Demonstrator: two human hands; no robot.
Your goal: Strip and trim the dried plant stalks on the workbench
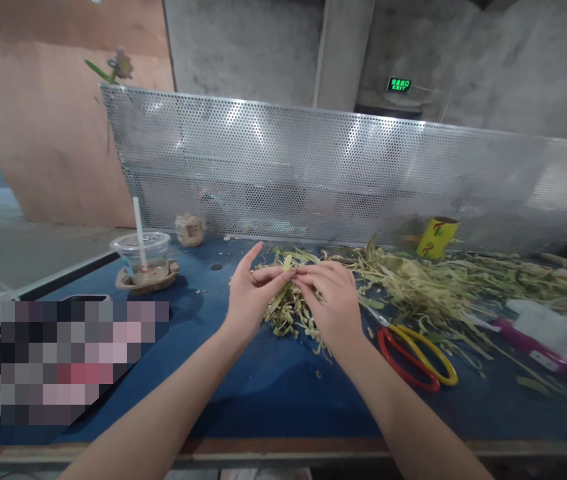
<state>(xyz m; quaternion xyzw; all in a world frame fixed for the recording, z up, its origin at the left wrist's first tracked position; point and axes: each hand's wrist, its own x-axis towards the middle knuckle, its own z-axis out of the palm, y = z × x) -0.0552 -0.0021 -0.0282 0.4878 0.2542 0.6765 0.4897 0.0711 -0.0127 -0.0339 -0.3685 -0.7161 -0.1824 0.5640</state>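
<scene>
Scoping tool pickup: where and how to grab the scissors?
Probably best by the red handle and yellow handle, right hand coming from the near side: these loops lie toward the person on the blue tabletop, while the blades point away toward the plant clippings.

We see a matt tabletop [273, 407], dry papery leaves [423, 290], scissors [416, 360] with glossy plastic handles, a smooth clear plastic cup [155, 255], a shiny perforated metal screen [283, 153] and a rough matt concrete wall [248, 47].
</scene>
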